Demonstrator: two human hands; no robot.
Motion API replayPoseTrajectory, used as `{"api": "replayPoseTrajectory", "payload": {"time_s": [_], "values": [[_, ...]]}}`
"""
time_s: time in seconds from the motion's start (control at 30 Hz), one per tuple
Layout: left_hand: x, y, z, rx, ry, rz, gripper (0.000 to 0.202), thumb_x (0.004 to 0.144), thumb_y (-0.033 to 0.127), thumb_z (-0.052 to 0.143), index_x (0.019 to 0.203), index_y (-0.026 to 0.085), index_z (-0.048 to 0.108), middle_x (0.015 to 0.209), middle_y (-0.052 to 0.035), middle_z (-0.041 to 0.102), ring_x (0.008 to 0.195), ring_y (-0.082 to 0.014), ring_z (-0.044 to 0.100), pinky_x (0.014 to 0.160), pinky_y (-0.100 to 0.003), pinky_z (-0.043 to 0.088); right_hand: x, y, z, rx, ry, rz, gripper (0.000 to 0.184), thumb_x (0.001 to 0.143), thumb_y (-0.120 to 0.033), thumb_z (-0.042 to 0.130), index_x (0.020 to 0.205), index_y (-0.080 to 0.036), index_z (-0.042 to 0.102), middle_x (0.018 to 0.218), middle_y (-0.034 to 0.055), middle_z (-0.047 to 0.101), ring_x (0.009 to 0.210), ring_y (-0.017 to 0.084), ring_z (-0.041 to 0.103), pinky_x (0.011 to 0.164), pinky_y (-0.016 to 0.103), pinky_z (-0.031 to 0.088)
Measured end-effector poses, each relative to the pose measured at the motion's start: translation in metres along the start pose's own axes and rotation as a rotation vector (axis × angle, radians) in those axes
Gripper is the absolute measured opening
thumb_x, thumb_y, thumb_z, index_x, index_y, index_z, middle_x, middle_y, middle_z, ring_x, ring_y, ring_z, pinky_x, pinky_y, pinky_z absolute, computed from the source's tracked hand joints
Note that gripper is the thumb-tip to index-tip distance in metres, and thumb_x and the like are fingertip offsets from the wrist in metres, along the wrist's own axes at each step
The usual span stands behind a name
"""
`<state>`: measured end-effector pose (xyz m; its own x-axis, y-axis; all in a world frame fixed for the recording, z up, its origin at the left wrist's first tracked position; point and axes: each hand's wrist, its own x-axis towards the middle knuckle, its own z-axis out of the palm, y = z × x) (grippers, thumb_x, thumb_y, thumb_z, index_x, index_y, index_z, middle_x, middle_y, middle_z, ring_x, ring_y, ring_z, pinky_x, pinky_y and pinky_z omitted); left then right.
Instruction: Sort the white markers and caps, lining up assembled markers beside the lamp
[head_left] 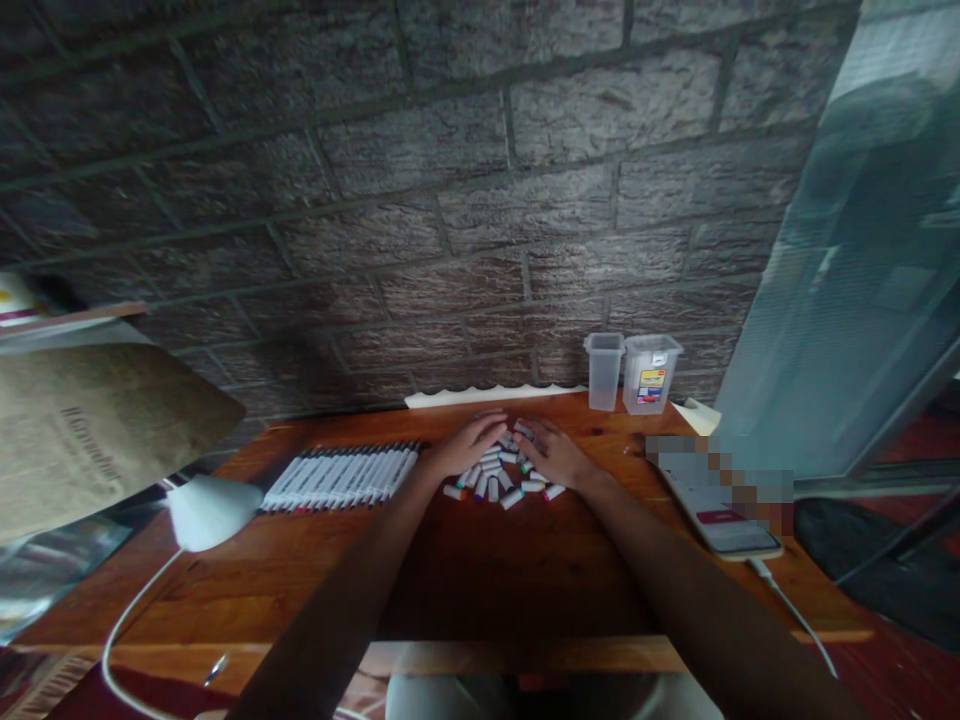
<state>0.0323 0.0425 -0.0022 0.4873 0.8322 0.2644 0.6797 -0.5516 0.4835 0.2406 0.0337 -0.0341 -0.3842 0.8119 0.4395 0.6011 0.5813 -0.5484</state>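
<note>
A loose pile of short white marker caps with coloured ends lies on the wooden table. My left hand rests at the pile's left far side, its fingers stretched out and curved over the caps. From the right, my right hand lies over the pile with fingers extended, touching a few caps near its fingertips. Neither hand is visibly closed around a cap. To the left of my left hand, a neat row of white markers with dark tips lies side by side.
Two clear plastic containers stand by the brick wall at the back right. A phone with a charging cable lies on the table's right side. At left are a white lamp and a brown paper bag.
</note>
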Motion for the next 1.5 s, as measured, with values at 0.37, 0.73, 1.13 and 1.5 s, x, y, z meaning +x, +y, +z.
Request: {"api": "replayPoseTrajectory", "payload": {"time_s": [0.37,0.73,1.13,1.5], "values": [[-0.044,-0.003,0.014,0.183,-0.11,0.04,0.097,0.07,0.064,0.067,0.149,0.022,0.029,0.157,-0.0134,0.021,0.145,-0.0323,0.017,0.116,-0.049,0.024,0.008,0.008,0.007,-0.111,-0.148,0.041,0.055,0.097,-0.054,0.028,0.135,-0.022,0.052,0.138,0.01,0.054,0.133,0.023,0.044,0.11,0.041,0.032],[-0.044,0.007,0.018,0.186,0.007,0.121,0.084,0.082,0.063,0.054,0.148,0.018,0.029,0.15,-0.0136,0.036,0.138,-0.0259,0.036,0.115,-0.04,0.03,-0.003,-0.004,-0.024,-0.023,-0.225,0.028,0.071,0.088,-0.067,0.037,0.144,-0.023,0.04,0.15,0.0088,0.039,0.139,0.026,0.034,0.114,0.042,0.027],[-0.04,0.022,0.033,0.269,0.011,0.101,0.108,0.064,0.075,0.063,0.148,0.018,0.026,0.152,-0.0169,0.032,0.141,-0.0317,0.029,0.116,-0.047,0.025,0.006,-0.017,0.027,-0.248,0.086,0.165,0.051,0.1,-0.043,0.025,0.133,-0.015,0.051,0.135,0.0168,0.052,0.126,0.027,0.046,0.102,0.042,0.037],[-0.033,0.029,0.044,0.272,0.1,0.077,0.079,0.079,0.066,0.054,0.14,0.018,0.042,0.147,-0.0144,0.04,0.139,-0.0299,0.032,0.115,-0.046,0.027,0.011,-0.003,0.027,-0.021,0.264,0.157,0.046,0.099,-0.032,0.021,0.126,-0.014,0.054,0.121,0.0128,0.061,0.116,0.023,0.052,0.101,0.038,0.04]]}}
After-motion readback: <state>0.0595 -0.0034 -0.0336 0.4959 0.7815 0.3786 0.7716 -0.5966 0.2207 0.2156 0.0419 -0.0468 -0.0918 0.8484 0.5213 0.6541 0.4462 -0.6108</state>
